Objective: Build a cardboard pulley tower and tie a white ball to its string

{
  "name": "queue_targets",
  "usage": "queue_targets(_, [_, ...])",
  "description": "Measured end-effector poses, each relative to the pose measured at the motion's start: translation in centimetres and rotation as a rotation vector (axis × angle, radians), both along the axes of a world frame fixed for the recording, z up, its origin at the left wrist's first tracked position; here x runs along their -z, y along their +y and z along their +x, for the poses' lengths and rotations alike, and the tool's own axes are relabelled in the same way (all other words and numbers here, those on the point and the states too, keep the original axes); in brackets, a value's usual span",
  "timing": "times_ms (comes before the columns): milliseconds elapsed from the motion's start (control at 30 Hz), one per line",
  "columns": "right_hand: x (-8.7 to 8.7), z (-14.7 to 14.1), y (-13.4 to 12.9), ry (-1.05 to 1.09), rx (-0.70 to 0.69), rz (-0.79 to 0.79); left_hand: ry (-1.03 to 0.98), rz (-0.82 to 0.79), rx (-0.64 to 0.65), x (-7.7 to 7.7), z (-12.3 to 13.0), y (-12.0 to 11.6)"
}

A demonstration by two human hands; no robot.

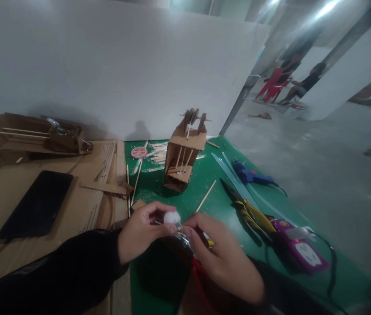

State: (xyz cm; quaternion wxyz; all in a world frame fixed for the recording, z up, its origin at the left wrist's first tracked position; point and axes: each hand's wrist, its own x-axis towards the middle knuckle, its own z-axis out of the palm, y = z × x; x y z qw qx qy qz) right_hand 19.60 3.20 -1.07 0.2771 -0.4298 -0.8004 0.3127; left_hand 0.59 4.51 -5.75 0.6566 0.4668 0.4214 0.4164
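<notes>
Nearest the camera, the left hand [144, 232] and the right hand [224, 258] meet over the green cutting mat [205, 192]. The left hand pinches a small white ball [171, 217] between thumb and fingertips; the ball sits at the near centre of the mat, raised just above it. The right hand is closed on a slim tool [185, 239] whose tip touches the underside of the ball (the tool's type cannot be determined; red and yellow parts show beneath the palm).

Step in hand, as judged: fitting or piercing the ball with the tool tip. The next move calls for a steady pinch from the left hand and a straight push in line with the ball's centre, since a round, light piece can roll out of the grip.

The ball appears rough and fibrous, roughly spherical, off-white.

Just beyond lie a loose wooden stick [206, 196] and, to the right, yellow-handled pliers [251, 214] beside a purple device [298, 249]. Farther back stand a cardboard tower model [185, 153], a blue glue gun [251, 176] and a heap of sticks [157, 153]. On the left, a black phone [37, 203] rests on cardboard sheets [83, 205].
</notes>
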Motion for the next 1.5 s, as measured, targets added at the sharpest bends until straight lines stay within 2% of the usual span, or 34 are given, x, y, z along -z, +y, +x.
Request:
queue_targets(333, [1.6,-0.3,-0.1,0.001,-0.059,-0.053,-0.104,-0.042,-0.051,-0.3,-0.1,-0.2])
queue_targets(600, [3.4,0.2,2.2,0.089,-0.137,-0.315,-0.149,-0.060,-0.007,-1.1,0.1,-0.6])
queue_targets(800, [4.7,0.6,3.6,0.048,-0.163,-0.281,-0.187,-0.112,0.092,-1.0,0.3,-1.2])
queue_targets(967, [4.1,1.1,4.5,-0.084,-0.132,-0.149,-0.151,-0.104,0.138,-0.5,0.4,-1.3])
queue_targets(1133, [3.6,1.4,5.0,-0.108,-0.123,-0.099,-0.173,-0.165,0.181,0.1,0.5,-1.0])
queue_targets(1267, [3.1,1.4,5.1,-0.075,-0.105,-0.150,-0.129,-0.143,0.184,0.5,0.5,-0.6])
queue_targets(1500, [1.6,0.8,4.4,0.021,-0.028,-0.274,-0.048,-0.066,0.066,1.4,0.5,-0.4])
